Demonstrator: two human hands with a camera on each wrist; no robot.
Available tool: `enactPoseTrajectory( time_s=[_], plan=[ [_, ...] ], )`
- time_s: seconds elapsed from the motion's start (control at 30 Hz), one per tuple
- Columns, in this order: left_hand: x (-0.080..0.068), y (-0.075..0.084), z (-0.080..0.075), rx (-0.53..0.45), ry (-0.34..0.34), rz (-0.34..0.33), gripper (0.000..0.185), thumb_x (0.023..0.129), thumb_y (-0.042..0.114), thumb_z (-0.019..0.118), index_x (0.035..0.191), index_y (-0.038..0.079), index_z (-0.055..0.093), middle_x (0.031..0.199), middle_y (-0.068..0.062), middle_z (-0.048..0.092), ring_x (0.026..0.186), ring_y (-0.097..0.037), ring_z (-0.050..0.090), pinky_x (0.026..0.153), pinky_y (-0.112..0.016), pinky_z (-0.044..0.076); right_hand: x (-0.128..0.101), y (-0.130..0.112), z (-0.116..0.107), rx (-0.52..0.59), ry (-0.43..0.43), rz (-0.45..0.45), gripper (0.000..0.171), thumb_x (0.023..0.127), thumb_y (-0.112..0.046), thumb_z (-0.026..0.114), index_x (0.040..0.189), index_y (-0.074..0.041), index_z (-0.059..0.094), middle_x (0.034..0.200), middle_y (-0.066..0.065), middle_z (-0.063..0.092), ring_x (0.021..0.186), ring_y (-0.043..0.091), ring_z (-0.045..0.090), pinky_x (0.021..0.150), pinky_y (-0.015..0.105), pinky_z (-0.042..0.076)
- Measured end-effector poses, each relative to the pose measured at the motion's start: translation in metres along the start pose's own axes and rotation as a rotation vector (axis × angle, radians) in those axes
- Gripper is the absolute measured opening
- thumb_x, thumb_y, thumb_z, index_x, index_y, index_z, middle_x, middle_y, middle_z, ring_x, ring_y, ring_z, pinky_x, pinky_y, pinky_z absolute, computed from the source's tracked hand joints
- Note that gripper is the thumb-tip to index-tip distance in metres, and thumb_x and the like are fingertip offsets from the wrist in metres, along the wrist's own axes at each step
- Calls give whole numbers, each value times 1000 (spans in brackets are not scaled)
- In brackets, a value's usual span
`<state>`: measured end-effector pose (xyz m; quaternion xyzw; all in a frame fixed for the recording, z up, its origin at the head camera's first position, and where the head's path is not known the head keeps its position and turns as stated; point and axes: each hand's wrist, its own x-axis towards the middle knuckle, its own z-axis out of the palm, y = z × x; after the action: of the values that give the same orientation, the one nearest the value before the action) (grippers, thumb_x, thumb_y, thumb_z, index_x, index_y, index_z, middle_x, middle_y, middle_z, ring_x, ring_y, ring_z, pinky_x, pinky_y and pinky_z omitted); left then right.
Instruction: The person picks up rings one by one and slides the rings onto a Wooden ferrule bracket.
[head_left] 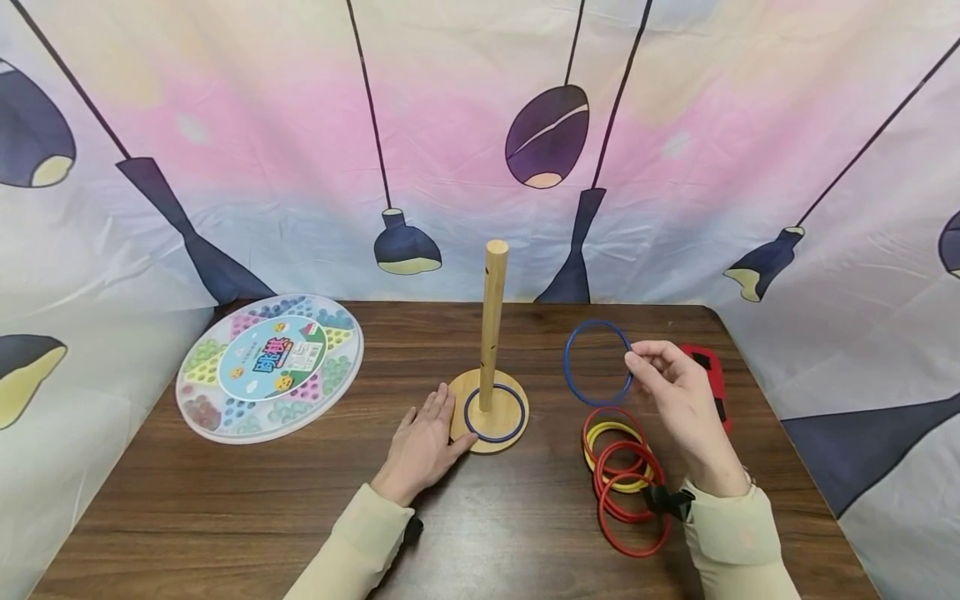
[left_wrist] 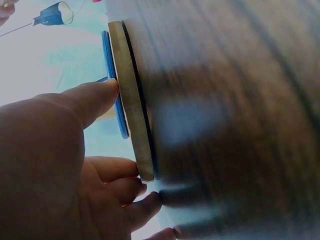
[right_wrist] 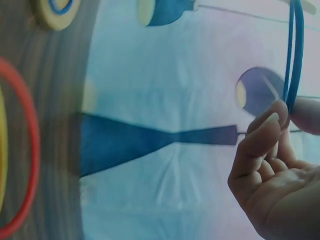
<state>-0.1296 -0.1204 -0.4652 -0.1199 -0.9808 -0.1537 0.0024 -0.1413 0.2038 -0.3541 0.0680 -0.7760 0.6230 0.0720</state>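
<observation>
One patterned cloth [head_left: 457, 150] behind wood-grain desk [head_left: 225, 517]. Round game board [head_left: 270, 367] at far corner, untouched by hands. Wooden stand [head_left: 506, 421] upright nr. centre; L hand [head_left: 427, 446] against its base, grip slack, fingers extended. R hand [head_left: 678, 400] grip: pinching raised blue ring [head_left: 566, 364], off post [head_left: 492, 333]. Done: 1 other blue ring [head_left: 496, 440] round post. Remaining: red rings [head_left: 633, 555], yellow rings [head_left: 611, 426] piled on desk.

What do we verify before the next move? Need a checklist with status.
1. Right hand grips the blue ring: ok, pinched between thumb and fingers.
2. Held ring clear of the red and yellow rings: ok, held apart from them.
3. Peg upright: ok.
4. Left hand at the wooden base: ok, touching its edge.
5. Held ring over the peg: not ok, off to its right.
6. Left thumb clear of the lower blue ring: cannot tell, tip overlaps its edge in view.
</observation>
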Motion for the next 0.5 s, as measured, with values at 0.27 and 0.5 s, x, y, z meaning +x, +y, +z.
enactPoseTrajectory(
  time_s=[0.27,0.5],
  plan=[
    [1,-1,2,1,7,1,77,90,51,54,142,-3,37,149,-17,30,136,-30,30,106,-52,28,3,-31,15,174,19,-138,23,93,-15,61,107,3,57,74,8,56,64,18,55,56,26,50],
    [1,-1,1,2,5,-1,77,90,52,53,143,-2,37,149,-17,30,136,-30,30,106,-52,28,6,-58,29,254,-12,-224,16,93,-11,59,105,-1,59,76,9,57,64,20,53,56,26,49]
  ],
)
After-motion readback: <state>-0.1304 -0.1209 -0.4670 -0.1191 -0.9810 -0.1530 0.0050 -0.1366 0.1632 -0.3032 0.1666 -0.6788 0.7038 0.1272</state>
